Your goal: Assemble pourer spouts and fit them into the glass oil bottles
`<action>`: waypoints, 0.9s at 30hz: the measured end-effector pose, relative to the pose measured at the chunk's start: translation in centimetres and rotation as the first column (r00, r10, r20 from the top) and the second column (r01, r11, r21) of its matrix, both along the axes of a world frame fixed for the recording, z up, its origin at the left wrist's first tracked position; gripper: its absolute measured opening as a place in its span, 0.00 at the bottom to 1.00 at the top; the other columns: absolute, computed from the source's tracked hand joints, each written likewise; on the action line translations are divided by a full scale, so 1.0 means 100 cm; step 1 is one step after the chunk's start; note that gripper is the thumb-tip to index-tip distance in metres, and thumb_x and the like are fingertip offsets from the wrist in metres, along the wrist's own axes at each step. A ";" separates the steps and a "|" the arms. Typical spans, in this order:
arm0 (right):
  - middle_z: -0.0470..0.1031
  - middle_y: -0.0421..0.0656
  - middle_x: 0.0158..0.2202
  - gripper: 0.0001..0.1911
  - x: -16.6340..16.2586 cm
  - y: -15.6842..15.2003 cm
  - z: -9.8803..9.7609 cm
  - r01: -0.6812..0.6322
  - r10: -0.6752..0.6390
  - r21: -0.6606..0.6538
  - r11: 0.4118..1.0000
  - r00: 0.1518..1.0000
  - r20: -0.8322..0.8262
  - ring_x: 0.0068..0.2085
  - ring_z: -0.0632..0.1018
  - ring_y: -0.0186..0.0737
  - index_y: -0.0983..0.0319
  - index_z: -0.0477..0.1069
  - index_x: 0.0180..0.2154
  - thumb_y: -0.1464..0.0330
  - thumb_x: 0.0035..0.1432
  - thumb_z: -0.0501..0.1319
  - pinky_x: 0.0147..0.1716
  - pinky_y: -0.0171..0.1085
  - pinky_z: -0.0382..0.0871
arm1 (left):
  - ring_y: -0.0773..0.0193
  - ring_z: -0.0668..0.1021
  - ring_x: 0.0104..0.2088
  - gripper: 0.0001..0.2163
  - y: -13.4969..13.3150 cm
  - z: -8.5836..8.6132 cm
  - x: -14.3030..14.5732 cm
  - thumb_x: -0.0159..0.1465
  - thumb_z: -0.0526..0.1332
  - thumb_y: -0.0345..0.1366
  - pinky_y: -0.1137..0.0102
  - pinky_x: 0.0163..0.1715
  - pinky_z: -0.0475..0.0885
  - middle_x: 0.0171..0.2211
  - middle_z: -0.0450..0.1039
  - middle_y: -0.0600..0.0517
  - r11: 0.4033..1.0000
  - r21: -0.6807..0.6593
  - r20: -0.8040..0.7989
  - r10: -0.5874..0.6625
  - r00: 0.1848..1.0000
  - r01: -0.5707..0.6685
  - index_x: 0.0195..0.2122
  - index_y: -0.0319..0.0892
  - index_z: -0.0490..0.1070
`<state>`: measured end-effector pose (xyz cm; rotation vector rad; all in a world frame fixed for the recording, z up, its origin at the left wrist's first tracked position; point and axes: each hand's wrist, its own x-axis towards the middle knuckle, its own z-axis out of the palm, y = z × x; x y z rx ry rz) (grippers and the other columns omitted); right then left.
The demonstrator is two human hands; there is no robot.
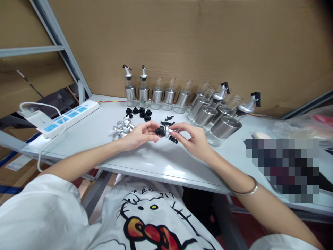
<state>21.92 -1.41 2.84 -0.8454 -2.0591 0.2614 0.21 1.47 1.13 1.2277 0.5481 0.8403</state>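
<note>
We held a pour spout point(166, 131) level between our two hands, just above the table point(145, 159) and near its front edge. Our right hand point(177, 131) pinched the silver end between thumb and fingers. Our left hand point(156, 132) curled its fingers and thumb about the black ribbed end; whether they pressed on it, we could not tell.

Just behind the spout lay some black levers point(168, 118), and under our right hand's fingertips sat a few small black caps point(173, 139). Beside our left hand we had a pile of silver spout tops point(122, 127), with a cluster of black stoppers point(142, 111) behind it.

Glass bottles point(157, 94) with steel sleeves stood along the back and to the right; the two leftmost and two on the right wore spouts. A white power strip point(65, 118) lay at the left, and a clear plastic bag point(307, 128) at the far right.
</note>
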 end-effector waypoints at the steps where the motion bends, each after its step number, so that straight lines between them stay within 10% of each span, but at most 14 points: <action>1: 0.80 0.41 0.34 0.06 0.000 0.000 0.000 -0.003 0.003 0.007 1.000 1.000 0.008 0.31 0.78 0.34 0.61 0.73 0.40 0.69 0.62 0.60 0.28 0.32 0.71 | 0.71 0.72 0.28 0.18 -0.001 0.000 0.000 0.49 0.72 0.34 0.72 0.32 0.66 0.32 0.71 0.54 0.998 0.062 -0.046 0.022 0.999 -0.019 0.38 0.41 0.67; 8: 0.81 0.43 0.35 0.04 0.000 0.001 -0.002 -0.084 0.072 0.165 0.983 0.994 0.079 0.34 0.80 0.36 0.62 0.72 0.40 0.72 0.61 0.61 0.33 0.33 0.74 | 0.67 0.71 0.36 0.10 -0.009 -0.004 -0.002 0.58 0.64 0.36 0.71 0.38 0.67 0.35 0.69 0.52 0.766 0.632 -0.248 0.344 0.906 -0.118 0.38 0.40 0.66; 20: 0.80 0.44 0.36 0.05 0.003 0.001 0.002 -0.129 0.103 0.238 0.963 0.987 0.122 0.37 0.80 0.38 0.62 0.71 0.41 0.74 0.61 0.61 0.38 0.37 0.75 | 0.66 0.71 0.32 0.11 -0.012 0.000 -0.002 0.62 0.58 0.43 0.70 0.33 0.65 0.34 0.70 0.53 0.650 0.760 -0.374 0.471 0.799 -0.028 0.39 0.41 0.64; 27: 0.79 0.45 0.36 0.05 0.002 0.003 0.000 -0.147 0.117 0.217 0.965 0.982 0.145 0.37 0.79 0.38 0.62 0.71 0.41 0.73 0.62 0.60 0.38 0.38 0.75 | 0.63 0.69 0.32 0.13 -0.011 0.002 -0.006 0.67 0.51 0.42 0.63 0.42 0.61 0.32 0.72 0.51 0.485 0.856 -0.454 0.535 0.712 0.182 0.43 0.39 0.67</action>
